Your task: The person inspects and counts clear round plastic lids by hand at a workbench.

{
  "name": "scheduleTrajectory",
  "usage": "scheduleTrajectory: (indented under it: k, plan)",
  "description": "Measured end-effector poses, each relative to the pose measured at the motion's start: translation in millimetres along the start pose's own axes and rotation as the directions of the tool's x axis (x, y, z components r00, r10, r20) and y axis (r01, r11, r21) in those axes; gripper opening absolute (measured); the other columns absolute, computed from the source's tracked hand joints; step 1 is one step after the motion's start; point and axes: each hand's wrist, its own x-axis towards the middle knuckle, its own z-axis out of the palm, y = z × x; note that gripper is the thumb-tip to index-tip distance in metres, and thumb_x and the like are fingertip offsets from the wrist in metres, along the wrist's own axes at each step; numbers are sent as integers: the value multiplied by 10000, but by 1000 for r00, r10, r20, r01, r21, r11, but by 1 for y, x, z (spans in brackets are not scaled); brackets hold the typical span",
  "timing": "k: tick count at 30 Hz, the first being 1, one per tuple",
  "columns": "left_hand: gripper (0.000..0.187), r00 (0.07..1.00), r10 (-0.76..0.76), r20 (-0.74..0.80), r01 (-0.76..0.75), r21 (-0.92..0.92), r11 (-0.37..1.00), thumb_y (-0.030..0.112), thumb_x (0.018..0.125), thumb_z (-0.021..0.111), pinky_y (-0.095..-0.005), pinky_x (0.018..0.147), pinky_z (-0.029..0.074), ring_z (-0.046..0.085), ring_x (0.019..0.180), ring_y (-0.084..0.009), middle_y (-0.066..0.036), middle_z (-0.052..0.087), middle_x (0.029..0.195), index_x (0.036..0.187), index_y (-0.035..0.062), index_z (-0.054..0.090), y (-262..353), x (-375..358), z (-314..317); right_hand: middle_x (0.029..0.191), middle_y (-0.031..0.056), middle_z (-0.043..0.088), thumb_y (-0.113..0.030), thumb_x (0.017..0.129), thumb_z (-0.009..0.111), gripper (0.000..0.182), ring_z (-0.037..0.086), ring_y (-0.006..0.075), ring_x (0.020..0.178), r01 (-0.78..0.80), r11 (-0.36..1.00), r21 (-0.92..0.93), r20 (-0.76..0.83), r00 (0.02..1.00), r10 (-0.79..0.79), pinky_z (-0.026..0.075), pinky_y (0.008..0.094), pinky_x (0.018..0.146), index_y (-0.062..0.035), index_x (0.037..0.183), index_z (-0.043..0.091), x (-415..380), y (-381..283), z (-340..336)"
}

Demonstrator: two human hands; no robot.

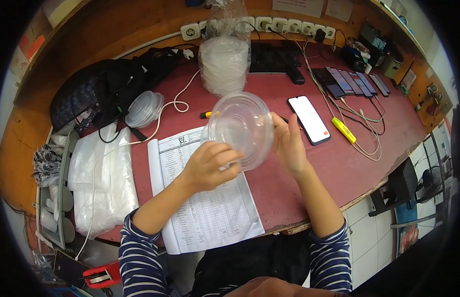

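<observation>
A clear round plastic bowl (250, 129) is held up above the table in front of me, its round opening facing me. At its lower left edge my left hand (212, 165) is closed, with the fingers curled against the rim. My right hand (289, 146) grips the bowl's right side, thumb raised and some fingers hidden behind the plastic. Beneath the bowl and left hand lies a stack of printed sheets (210, 218). Behind it stands a plastic bag of stacked clear containers (224, 64).
Clear round lids (143, 110) lie at the left, near folded plastic bags (101, 178) and a black backpack (116, 86). A lit phone (309, 120), a yellow highlighter (344, 130) and cables are on the right. Several phones (351, 81) lie farther back. A red tape dispenser (102, 275) is at lower left.
</observation>
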Motion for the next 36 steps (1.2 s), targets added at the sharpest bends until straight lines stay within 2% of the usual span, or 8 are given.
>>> scheduleTrajectory:
  k: [2, 5, 7, 9, 12, 16, 18, 36]
  plan:
    - [207, 996, 59, 66, -61, 36, 997, 213, 653, 663, -298, 749, 411, 488, 966, -234, -73, 504, 1093, 759, 110, 518, 1, 4, 0, 821, 11, 521, -170, 841, 534, 137, 475, 99, 714, 221, 933, -284, -41, 970, -242, 397, 254, 675, -43, 886, 507, -9, 0, 22]
    - [279, 973, -214, 90, 231, -303, 924, 253, 678, 676, -291, 782, 393, 480, 941, -215, -73, 491, 1048, 835, 97, 506, 13, 12, -2, 763, 20, 494, -69, 730, 611, 156, 480, 163, 665, 377, 698, -609, 110, 911, -396, 408, 266, 609, -73, 816, 480, -18, 18, 31]
    - [359, 593, -800, 90, 266, -960, 89, 295, 729, 662, -290, 805, 374, 460, 905, -163, -63, 465, 960, 923, 66, 465, 22, 14, 2, 749, 27, 482, -68, 691, 646, 203, 480, 187, 653, 442, 476, -760, 226, 867, -444, 411, 277, 600, -80, 788, 468, -16, 28, 32]
    - [367, 559, -824, 95, 303, -948, 96, 302, 756, 636, -290, 808, 369, 444, 887, -138, -54, 446, 924, 947, 55, 444, 25, 13, -4, 748, 37, 467, -113, 661, 685, 255, 471, 216, 639, 671, 34, -740, 575, 658, -486, 406, 288, 568, -76, 746, 448, -13, 34, 35]
    - [320, 527, -848, 53, 361, -917, 167, 284, 786, 596, -274, 732, 395, 446, 795, -103, -52, 436, 912, 942, 49, 445, 28, 8, -5, 755, 33, 469, -172, 656, 717, 290, 467, 210, 627, 692, -95, -716, 668, 639, -382, 393, 305, 534, -79, 741, 455, -9, 28, 37]
    - [217, 723, -691, -16, 422, -782, 459, 234, 762, 594, -244, 577, 396, 458, 659, -123, -72, 484, 836, 823, 50, 495, 29, 7, -9, 741, 46, 480, -159, 677, 707, 259, 479, 209, 616, 755, 65, -653, 660, 608, -441, 391, 304, 526, -71, 762, 479, -14, 16, 42]
    - [186, 801, -597, -43, 396, -710, 582, 214, 753, 595, -238, 537, 388, 457, 626, -130, -77, 499, 796, 778, 52, 507, 30, 6, -7, 718, 62, 495, -139, 687, 697, 236, 496, 207, 611, 670, 575, -470, 417, 743, -524, 398, 291, 543, -56, 782, 498, -22, 24, 44]
    - [352, 824, -542, -164, 197, -814, 546, 378, 709, 704, -245, 492, 353, 461, 585, -146, -59, 475, 729, 676, 60, 556, 44, 6, -11, 710, 84, 514, -60, 665, 631, 166, 509, 234, 612, 727, 588, -354, 536, 673, -509, 397, 308, 552, -53, 789, 521, -35, 14, 58]
